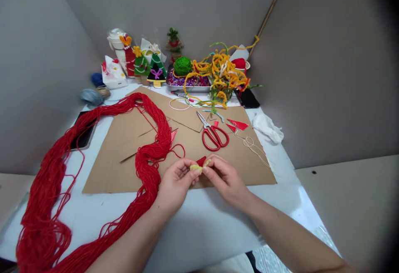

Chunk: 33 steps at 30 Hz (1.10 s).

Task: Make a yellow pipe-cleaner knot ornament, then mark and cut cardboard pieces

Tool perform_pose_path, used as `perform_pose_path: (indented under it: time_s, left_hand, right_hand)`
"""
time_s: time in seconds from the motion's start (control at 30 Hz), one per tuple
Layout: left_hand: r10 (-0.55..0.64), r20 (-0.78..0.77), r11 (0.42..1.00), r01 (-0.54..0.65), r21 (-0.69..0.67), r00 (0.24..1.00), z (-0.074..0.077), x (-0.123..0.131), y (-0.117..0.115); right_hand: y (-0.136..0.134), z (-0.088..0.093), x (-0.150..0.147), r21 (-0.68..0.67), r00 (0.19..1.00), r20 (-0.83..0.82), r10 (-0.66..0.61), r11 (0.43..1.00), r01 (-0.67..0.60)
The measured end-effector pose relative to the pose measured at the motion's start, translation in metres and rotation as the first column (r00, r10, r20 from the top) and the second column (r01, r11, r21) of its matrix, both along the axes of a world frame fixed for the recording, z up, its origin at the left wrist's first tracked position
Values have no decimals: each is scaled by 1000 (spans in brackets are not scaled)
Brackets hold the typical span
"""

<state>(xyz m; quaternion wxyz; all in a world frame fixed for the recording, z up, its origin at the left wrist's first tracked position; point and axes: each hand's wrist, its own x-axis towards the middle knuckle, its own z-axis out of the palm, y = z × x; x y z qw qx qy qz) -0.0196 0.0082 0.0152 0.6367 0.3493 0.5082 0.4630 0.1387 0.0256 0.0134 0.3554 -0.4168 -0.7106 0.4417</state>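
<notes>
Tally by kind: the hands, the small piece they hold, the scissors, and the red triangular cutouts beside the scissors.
Left hand: 1
Right hand: 1
Yellow-and-red piece: 1
Scissors: 1
Red triangular cutouts: 2
Total: 6

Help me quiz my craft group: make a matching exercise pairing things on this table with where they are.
Things:
1. Red-handled scissors
2. Green yarn ball
3. Red yarn hank
4. Small yellow-and-red piece

Places:
A. Pinched between the left hand and right hand
B. Lying on the cardboard sheet
C. On the metal tray
D. Sprawling from the cardboard across the white table

Pairs: 1-B, 2-C, 3-D, 4-A
</notes>
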Motion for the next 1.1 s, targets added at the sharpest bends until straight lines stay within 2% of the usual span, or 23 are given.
perform_pose_path:
  time_s: [0.07,0.13,0.27,0.33,0.4,0.43,0.47,0.5,0.53,0.57,0.6,0.63,0.67,0.7,0.73,0.77,0.87,1.1]
  left_hand:
    - [4,-99,998,2,59,995,2,-1,-2]
    - [5,-221,989,28,146,975,3,-3,-4]
    - [35,-425,915,142,378,905,2,-10,-3]
    - [-2,-433,869,216,445,901,0,-14,-2]
    - [-47,-411,849,254,464,910,-1,-14,-1]
    - [-51,-392,857,241,455,919,0,-13,-2]
    - [-39,-360,883,201,424,932,0,-12,-2]
    - [-23,-315,921,143,363,949,1,-10,-2]
    - [-5,-253,958,77,275,968,1,-7,-2]
    - [12,-174,986,18,168,985,1,-5,-1]
    - [29,-81,998,-24,58,996,1,-3,-1]
    - [45,19,998,-45,-36,999,1,-1,0]
    - [57,114,994,-46,-101,992,1,0,1]
    - [66,193,990,-39,-137,979,0,0,1]
    - [68,254,988,-30,-153,965,-1,0,2]
    - [63,293,987,-17,-157,954,-2,0,2]
    - [42,314,988,6,-151,949,-4,1,0]
    - [42,225,994,-18,-109,974,-3,4,-1]
  right_hand:
    - [0,2,0,-198,996,-93,12,980,-31]
    - [0,3,2,-346,984,-177,18,935,-80]
    - [3,4,3,-507,945,-326,2,844,-176]
    - [4,5,2,-599,904,-426,-30,758,-257]
    - [5,6,0,-697,864,-498,-76,628,-346]
    - [5,7,0,-730,857,-508,-88,572,-374]
    - [5,8,0,-743,860,-503,-83,550,-381]
    - [5,8,1,-734,877,-478,-59,575,-361]
    - [4,8,2,-698,905,-424,-41,651,-298]
    - [4,8,4,-616,938,-345,-44,764,-191]
    - [3,8,5,-472,963,-255,-83,880,-50]
    - [3,7,7,-274,974,-175,-148,957,96]
    - [3,6,8,-58,970,-118,-211,977,206]
    - [3,6,9,132,967,-80,-243,959,252]
    - [3,5,10,271,972,-47,-231,934,235]
    - [3,4,10,353,983,-9,-186,919,177]
    - [5,1,8,394,996,70,-62,919,30]
    - [3,0,3,323,987,154,-45,946,-7]
